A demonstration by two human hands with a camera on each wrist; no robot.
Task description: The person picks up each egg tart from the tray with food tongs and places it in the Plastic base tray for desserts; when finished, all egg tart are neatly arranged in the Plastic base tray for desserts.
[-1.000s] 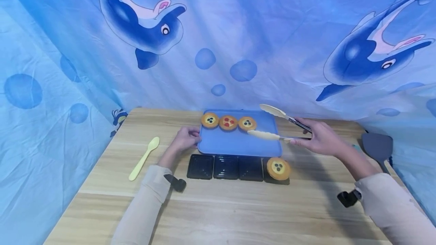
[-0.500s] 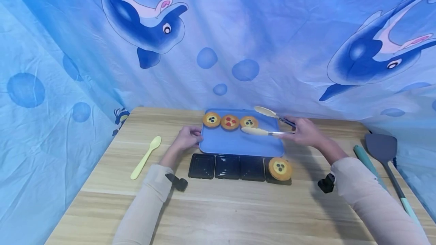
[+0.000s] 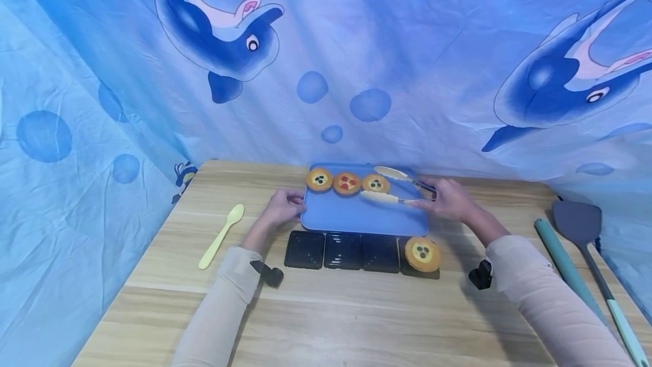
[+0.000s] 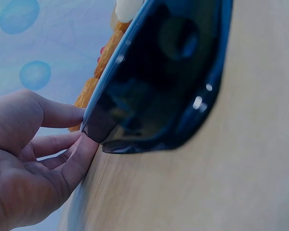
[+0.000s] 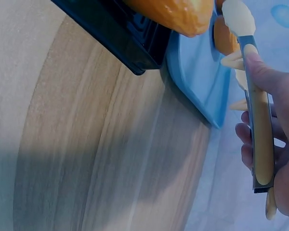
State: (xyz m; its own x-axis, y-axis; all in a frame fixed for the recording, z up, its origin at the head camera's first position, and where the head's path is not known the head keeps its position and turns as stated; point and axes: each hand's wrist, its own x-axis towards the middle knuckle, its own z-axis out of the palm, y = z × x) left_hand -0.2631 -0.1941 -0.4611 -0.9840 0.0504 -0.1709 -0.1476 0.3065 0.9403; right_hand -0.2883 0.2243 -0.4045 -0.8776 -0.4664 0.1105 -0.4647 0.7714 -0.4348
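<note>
In the head view my left hand [image 3: 283,207] pinches the left edge of a blue tray [image 3: 364,217], thumb above and fingers below. My right hand [image 3: 450,201] grips metal tongs [image 3: 382,196] with cream tips. The tongs are spread, one tip on the far side and one on the near side of a blueberry tart [image 3: 376,183]; whether they touch it cannot be told. Left of it on the tray lie a red-topped tart [image 3: 347,184] and another blueberry tart [image 3: 319,180]. The right wrist view shows the tongs [image 5: 259,130] under my thumb, fingers wrapped round them.
Before the tray stands a row of black square containers [image 3: 304,249]; a tart [image 3: 423,254] sits in the rightmost. A pale yellow spoon [image 3: 221,237] lies at left. At right lie a grey spatula [image 3: 578,222] and a teal-handled utensil [image 3: 565,262]. A blue dolphin curtain [image 3: 433,61] hangs behind.
My right hand has moved left with the tongs, whose tips went from the tray's right part to either side of the rightmost tart. The left hand stays at the tray's edge.
</note>
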